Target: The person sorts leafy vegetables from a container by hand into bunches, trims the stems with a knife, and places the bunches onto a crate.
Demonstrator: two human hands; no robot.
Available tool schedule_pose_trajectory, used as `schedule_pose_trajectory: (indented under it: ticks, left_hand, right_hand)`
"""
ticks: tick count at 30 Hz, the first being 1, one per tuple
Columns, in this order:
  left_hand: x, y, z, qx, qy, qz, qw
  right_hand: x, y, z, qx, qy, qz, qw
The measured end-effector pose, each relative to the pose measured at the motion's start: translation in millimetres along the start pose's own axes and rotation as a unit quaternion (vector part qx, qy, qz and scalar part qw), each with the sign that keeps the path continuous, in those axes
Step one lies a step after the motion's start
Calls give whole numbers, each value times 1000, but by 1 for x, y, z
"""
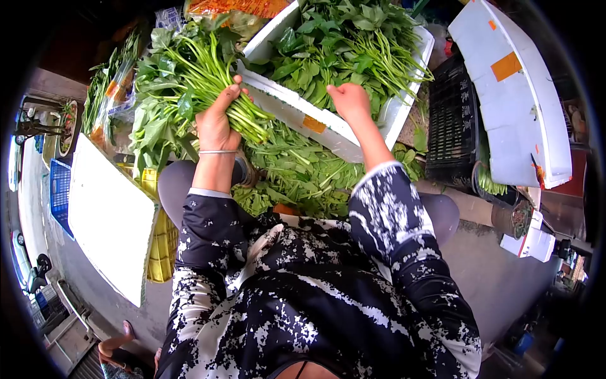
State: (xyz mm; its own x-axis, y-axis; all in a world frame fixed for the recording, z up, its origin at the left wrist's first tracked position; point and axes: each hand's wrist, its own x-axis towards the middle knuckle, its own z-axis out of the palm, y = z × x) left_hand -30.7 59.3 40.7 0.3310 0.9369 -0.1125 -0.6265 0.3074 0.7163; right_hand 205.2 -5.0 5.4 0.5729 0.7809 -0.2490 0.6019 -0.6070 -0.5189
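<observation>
- Bunch of leafy greens w/ long pale-green stems (pixel 205 79) is resting in L hand (pixel 218 121), which is grasping it round the stems, L of box.
- R hand (pixel 350 101) is clenching, thumb out, over white foam box (pixel 284 102) holding more leafy greens (pixel 334 54); can't tell if anything's inside the fist.
- Loose green leaves (pixel 303 170) are lying b/w the knees, nr box.
- Black plastic crate (pixel 449 120) is standing R of box.
</observation>
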Motion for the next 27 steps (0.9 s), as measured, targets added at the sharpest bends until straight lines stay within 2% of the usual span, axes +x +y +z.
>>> schedule_pose_trajectory:
  ticks: [2, 4, 5, 6, 8, 9, 10, 12, 13, 15, 18, 20, 22, 23, 24, 27]
  left_hand:
    - [1, -1, -4, -1, -4, -10, 1000]
    - [2, -2, -11, 12, 15, -13, 1000]
    - [1, -1, -14, 12, 20, -18, 1000]
    - [2, 1, -16, 12, 25, -23, 999]
    - [6, 0, -19, -10, 27, -40, 999]
    - [9, -3, -20, -14, 19, -61, 998]
    - [10, -6, -19, -18, 10, -82, 996]
    - [8, -14, -11, -25, 14, -77, 997]
    - [6, -17, -9, -24, 18, -77, 997]
    - [0, -19, -3, -21, 10, -76, 997]
    - [-11, -24, 11, 5, -8, -85, 996]
    - [-17, -30, 19, 23, -9, -94, 995]
    - [-23, -36, 29, 34, 5, -72, 997]
    - [-22, -41, 28, 39, -8, -71, 997]
    - [-26, -43, 31, 47, 0, -61, 997]
    - [-31, -45, 25, 86, 22, -88, 992]
  right_hand:
    - [21, -11, 16, -87, -24, 101, 991]
    - [38, -4, 30, -64, -102, 103, 987]
    - [40, 1, 36, -60, -50, 95, 992]
    - [40, 1, 35, -61, -48, 92, 993]
    - [36, 8, 25, 121, -45, 116, 985]
    - [31, 12, 20, 163, -25, 114, 980]
    - [27, 15, 17, 251, -4, 126, 960]
    - [14, 20, 9, 370, 35, 100, 923]
    - [4, 13, 1, 368, 38, 101, 924]
    - [-20, -5, -14, 517, 5, 76, 853]
    - [-58, -37, -13, 477, 5, -28, 879]
    - [-73, -46, 5, 433, 39, -97, 895]
    - [-90, -53, 13, 333, 57, -248, 908]
    - [-99, -56, 8, 228, 63, -286, 928]
    - [-103, -54, 12, 182, 93, -291, 935]
    - [-106, -42, 10, 119, 42, -327, 936]
